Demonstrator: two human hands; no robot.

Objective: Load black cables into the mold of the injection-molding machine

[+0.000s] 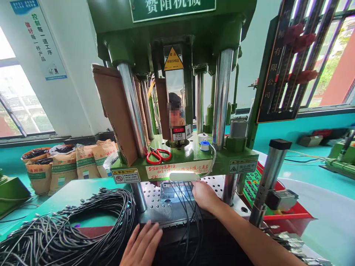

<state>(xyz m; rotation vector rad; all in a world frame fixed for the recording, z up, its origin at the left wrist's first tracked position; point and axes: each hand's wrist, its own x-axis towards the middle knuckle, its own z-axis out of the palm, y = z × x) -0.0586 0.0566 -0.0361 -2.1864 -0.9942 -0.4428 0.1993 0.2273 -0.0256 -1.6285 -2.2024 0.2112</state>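
Black cables (pixel 189 212) hang out of the green press (pixel 111 27), running from the flat plate (pixel 171 193) below the lamp (pixel 183 177) over the front edge toward me. My right hand (pixel 204 195) reaches in beside them, just under the lamp's right end; its fingertips are hidden, so I cannot tell whether they pinch anything. My left hand (pixel 143 244) holds nothing that I can see — palm down, fingers apart, near the front edge. As I judge it, this handful is already laid at the plate, but with my right hand inside I'd call the round unfinished. On my left lies a big coiled bundle (pixel 126 208) — done or waiting, I cannot tell.
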